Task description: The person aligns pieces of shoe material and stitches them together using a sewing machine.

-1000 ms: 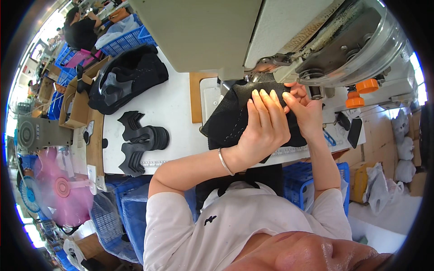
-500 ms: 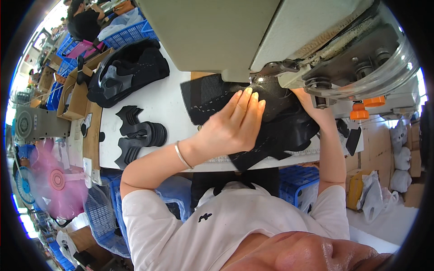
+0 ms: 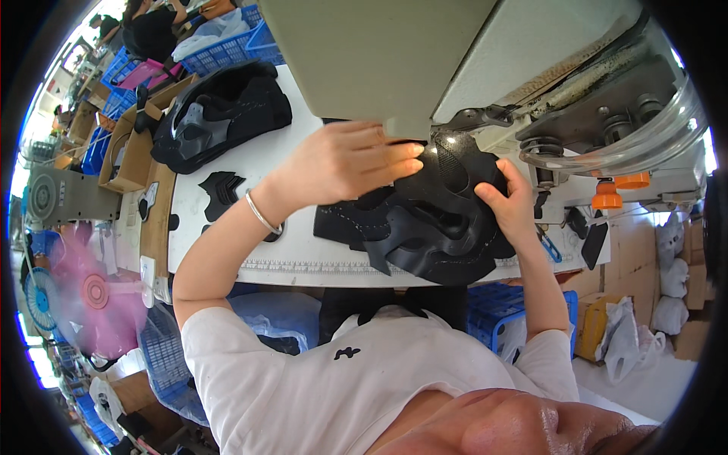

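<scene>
Fingers of the left hand (image 3: pixel 341 163) lie together, thumb hidden; those of the right hand (image 3: pixel 517 206) spread at the black piece's (image 3: pixel 428 246) right edge, any pinch unclear. Under the machine (image 3: pixel 364 61), it seems light, floppy, stiffer where moulded; best held by edges.

A white table (image 3: pixel 188 216) lies under the fingers (image 3: pixel 398 155), with a wooden strip (image 3: pixel 157 216) along its left side. Well left of the fingers and lower, a pink fan (image 3: pixel 95 291) stands near a blue fan (image 3: pixel 39 300). Past the fingers, far left, are a pink chair (image 3: pixel 149 73) and blue baskets (image 3: pixel 220 62). Cardboard boxes (image 3: pixel 694 334) sit well to their right, with bright light (image 3: pixel 711 152) beyond.
</scene>
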Available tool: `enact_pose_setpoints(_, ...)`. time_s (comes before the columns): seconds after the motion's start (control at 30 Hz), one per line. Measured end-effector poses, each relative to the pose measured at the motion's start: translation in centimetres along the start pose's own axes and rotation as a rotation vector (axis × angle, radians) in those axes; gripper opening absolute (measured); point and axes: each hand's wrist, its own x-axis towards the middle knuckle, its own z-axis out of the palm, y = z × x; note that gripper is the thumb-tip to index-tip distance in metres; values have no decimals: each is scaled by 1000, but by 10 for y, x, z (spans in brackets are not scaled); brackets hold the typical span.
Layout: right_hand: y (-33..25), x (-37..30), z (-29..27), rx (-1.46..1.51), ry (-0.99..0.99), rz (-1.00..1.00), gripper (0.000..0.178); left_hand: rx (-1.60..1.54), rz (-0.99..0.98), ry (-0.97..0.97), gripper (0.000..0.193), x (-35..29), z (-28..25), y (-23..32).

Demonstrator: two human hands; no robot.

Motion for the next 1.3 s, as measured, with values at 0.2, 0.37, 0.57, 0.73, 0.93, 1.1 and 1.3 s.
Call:
enact_pose_setpoints(0.2, -18, -41, 11, 353, -27, 170, 44, -51, -71, 71, 29, 5, 6, 13)
enact_pose_setpoints(0.37, -28, -38, 3, 401, -165, 365, 24, -304, -188, 155, 26, 17, 24, 51)
enact_pose_setpoints(0.57, -27, -37, 2, 358, -178, 278, 25, -378, -226, 171, 29, 16, 35, 53)
enact_pose_setpoints(0.73, -25, -36, 0, 309, -203, 228, 24, -382, -245, 199, 25, 13, 36, 56)
enact_pose_setpoints(0.93, -27, -36, -2, 261, -194, 219, 24, -382, -239, 221, 26, 13, 39, 56)
enact_pose_setpoints(1.1, -30, -33, -2, 251, -199, 193, 26, -395, -242, 242, 27, 12, 42, 55)
enact_pose_setpoints(1.3, -36, -31, -3, 185, -191, 180, 27, -406, -232, 268, 27, 11, 46, 54)
